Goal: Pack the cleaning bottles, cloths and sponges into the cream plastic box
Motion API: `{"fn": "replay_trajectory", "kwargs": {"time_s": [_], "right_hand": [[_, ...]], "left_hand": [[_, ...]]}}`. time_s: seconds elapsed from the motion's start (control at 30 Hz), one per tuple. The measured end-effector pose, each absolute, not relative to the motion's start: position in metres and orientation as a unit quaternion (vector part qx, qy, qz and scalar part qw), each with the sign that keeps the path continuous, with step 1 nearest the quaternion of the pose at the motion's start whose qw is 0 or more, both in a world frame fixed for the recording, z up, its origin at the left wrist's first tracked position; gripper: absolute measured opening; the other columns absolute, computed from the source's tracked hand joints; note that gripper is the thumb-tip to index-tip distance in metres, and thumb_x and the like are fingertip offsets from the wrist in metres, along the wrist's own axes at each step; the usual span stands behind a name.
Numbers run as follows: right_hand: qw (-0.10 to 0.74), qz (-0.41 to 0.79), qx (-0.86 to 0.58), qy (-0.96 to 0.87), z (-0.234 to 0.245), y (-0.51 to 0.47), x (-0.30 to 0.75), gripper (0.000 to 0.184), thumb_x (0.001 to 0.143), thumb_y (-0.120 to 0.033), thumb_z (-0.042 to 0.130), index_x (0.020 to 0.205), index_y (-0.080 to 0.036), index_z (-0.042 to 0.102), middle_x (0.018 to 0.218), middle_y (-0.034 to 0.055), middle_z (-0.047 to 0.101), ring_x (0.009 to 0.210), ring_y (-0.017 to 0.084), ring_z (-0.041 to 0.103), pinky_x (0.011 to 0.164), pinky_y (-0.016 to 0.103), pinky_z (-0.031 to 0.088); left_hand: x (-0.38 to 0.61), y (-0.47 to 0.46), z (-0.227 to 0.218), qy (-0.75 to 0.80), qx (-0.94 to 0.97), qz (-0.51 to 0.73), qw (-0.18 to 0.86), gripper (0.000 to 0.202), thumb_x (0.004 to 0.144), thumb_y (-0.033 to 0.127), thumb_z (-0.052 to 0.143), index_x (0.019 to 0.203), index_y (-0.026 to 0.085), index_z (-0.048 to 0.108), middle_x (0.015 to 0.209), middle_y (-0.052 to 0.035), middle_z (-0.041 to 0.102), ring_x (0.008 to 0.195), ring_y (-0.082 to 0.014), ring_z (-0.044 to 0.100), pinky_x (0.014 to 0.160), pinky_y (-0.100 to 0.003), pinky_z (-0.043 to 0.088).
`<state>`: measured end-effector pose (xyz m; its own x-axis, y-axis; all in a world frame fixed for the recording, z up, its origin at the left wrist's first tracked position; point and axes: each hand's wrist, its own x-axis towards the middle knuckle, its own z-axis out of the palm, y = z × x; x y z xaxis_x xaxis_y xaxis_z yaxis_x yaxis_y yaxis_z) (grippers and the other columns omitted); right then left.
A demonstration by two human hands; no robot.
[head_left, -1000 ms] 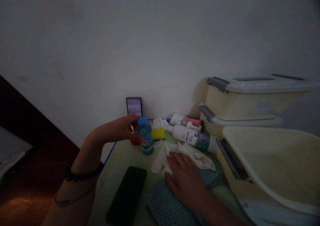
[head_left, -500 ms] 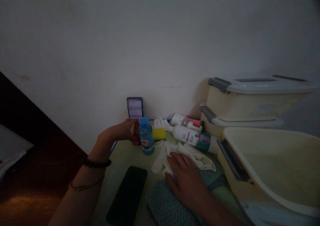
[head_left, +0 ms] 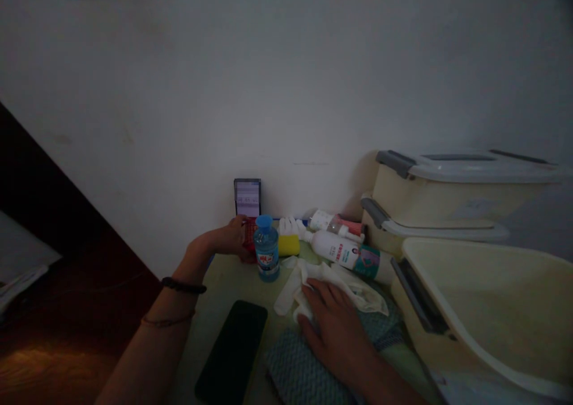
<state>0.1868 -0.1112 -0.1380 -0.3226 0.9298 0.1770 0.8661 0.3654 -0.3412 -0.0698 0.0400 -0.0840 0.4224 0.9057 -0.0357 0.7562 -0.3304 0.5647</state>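
My left hand [head_left: 231,238] reaches to the far left of the table, its fingers closed round a red textured item [head_left: 249,236]. That item is partly hidden behind an upright clear bottle of blue liquid [head_left: 267,252] with a blue cap. My right hand [head_left: 333,324] lies flat, fingers extended, on crumpled white gloves [head_left: 293,294] and a blue-green patterned cloth [head_left: 298,363]. A yellow sponge [head_left: 289,245] is just right of the blue bottle. Behind it lies a white glove [head_left: 292,226] with its fingers pointing up.
A dark green pad [head_left: 233,351] lies at the front left. A white labelled bottle [head_left: 335,248] and a clear spray bottle [head_left: 324,221] lie on their sides. An open cream bin [head_left: 421,297] and stacked lidded boxes [head_left: 447,199] stand right. A phone [head_left: 248,197] leans on the wall.
The view has tilted up slightly, so the table things sit a little lower and further right. Both hands stay at the same things.
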Motion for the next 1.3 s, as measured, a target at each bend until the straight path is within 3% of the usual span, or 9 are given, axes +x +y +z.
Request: {"fn": "replay_trajectory", "kwargs": {"time_s": [0.23, 0.4, 0.53, 0.63, 0.73, 0.83, 0.9, 1.13, 1.3], "right_hand": [[0.137, 0.092, -0.546, -0.821, -0.131, -0.112, 0.188, 0.047, 0.089, -0.03, 0.041, 0.13, -0.009, 0.05, 0.136, 0.0144, 0.05, 0.125, 0.029, 0.044, 0.106, 0.048, 0.033], [0.116, 0.117, -0.524, -0.836, -0.124, -0.113, 0.191, 0.053, 0.092, -0.036, 0.038, 0.135, -0.006, 0.043, 0.142, 0.0168, 0.042, 0.131, 0.03, 0.037, 0.106, 0.049, 0.033], [0.156, 0.107, -0.517, -0.835, -0.111, -0.113, 0.193, 0.054, 0.09, -0.034, 0.043, 0.137, -0.008, 0.04, 0.144, 0.0156, 0.04, 0.133, 0.028, 0.034, 0.107, 0.048, 0.033], [0.193, 0.086, -0.516, -0.83, -0.081, -0.11, 0.194, 0.053, 0.089, -0.033, 0.044, 0.136, -0.009, 0.042, 0.143, 0.0156, 0.04, 0.134, 0.028, 0.033, 0.106, 0.051, 0.033], [0.263, 0.074, -0.52, -0.81, -0.038, -0.106, 0.196, 0.058, 0.089, -0.039, 0.044, 0.138, -0.009, 0.038, 0.143, 0.0162, 0.04, 0.132, 0.028, 0.037, 0.106, 0.05, 0.034], [0.342, 0.112, -0.529, -0.769, 0.0, -0.104, 0.2, 0.061, 0.088, -0.045, 0.045, 0.14, -0.016, 0.034, 0.138, 0.0149, 0.048, 0.12, 0.027, 0.052, 0.096, 0.048, 0.046], [0.378, 0.148, -0.519, -0.752, 0.013, -0.103, 0.203, 0.061, 0.087, -0.047, 0.047, 0.14, -0.021, 0.032, 0.135, 0.0126, 0.051, 0.113, 0.026, 0.057, 0.09, 0.045, 0.051], [0.375, 0.202, -0.488, -0.762, 0.016, -0.107, 0.219, 0.049, 0.088, -0.038, 0.049, 0.135, -0.027, 0.038, 0.129, 0.0049, 0.057, 0.11, 0.018, 0.059, 0.094, 0.037, 0.049], [0.366, 0.171, -0.471, -0.784, 0.026, -0.114, 0.234, 0.042, 0.091, -0.04, 0.045, 0.131, -0.031, 0.044, 0.121, 0.0015, 0.063, 0.108, 0.017, 0.059, 0.089, 0.033, 0.051]], "left_hand": [[-0.082, 0.024, -0.049, 0.57, 0.764, 0.172, 0.249, 0.097, 0.058, 0.04, 0.072, 0.135, 0.012, 0.02, 0.117, -0.0182, 0.054, 0.101, -0.029, 0.06, 0.083, -0.04, 0.05], [-0.082, 0.005, -0.014, 0.571, 0.762, 0.275, 0.135, 0.099, 0.056, 0.05, 0.074, 0.135, 0.014, 0.025, 0.13, -0.019, 0.04, 0.114, -0.0326, 0.049, 0.091, -0.042, 0.046], [-0.072, -0.003, 0.0, 0.545, 0.752, 0.37, -0.033, 0.096, 0.055, 0.052, 0.075, 0.131, 0.012, 0.033, 0.124, -0.0172, 0.043, 0.116, -0.034, 0.042, 0.098, -0.049, 0.039], [-0.057, -0.01, 0.007, 0.486, 0.72, 0.487, -0.092, 0.095, 0.05, 0.044, 0.082, 0.129, 0.017, 0.037, 0.123, -0.0139, 0.044, 0.118, -0.0333, 0.04, 0.1, -0.052, 0.035], [-0.035, -0.021, 0.012, 0.39, 0.714, 0.579, 0.045, 0.092, 0.052, 0.034, 0.083, 0.13, 0.023, 0.034, 0.129, -0.0117, 0.04, 0.118, -0.0307, 0.044, 0.094, -0.046, 0.044], [-0.011, -0.033, 0.01, 0.317, 0.704, 0.567, 0.287, 0.087, 0.059, 0.031, 0.08, 0.131, 0.025, 0.031, 0.125, -0.012, 0.048, 0.105, -0.0281, 0.056, 0.081, -0.041, 0.053], [0.003, -0.041, 0.007, 0.291, 0.697, 0.542, 0.368, 0.084, 0.06, 0.028, 0.08, 0.13, 0.026, 0.033, 0.131, -0.0128, 0.045, 0.109, -0.0293, 0.055, 0.082, -0.039, 0.052], [0.024, -0.05, -0.004, 0.267, 0.698, 0.491, 0.447, 0.087, 0.059, 0.033, 0.081, 0.132, 0.025, 0.034, 0.134, -0.0136, 0.046, 0.116, -0.0331, 0.05, 0.094, -0.044, 0.046], [0.031, -0.06, -0.001, 0.254, 0.715, 0.414, 0.502, 0.1, 0.056, 0.03, 0.084, 0.136, 0.028, 0.025, 0.144, -0.0117, 0.036, 0.125, -0.0311, 0.043, 0.1, -0.04, 0.041]]}}
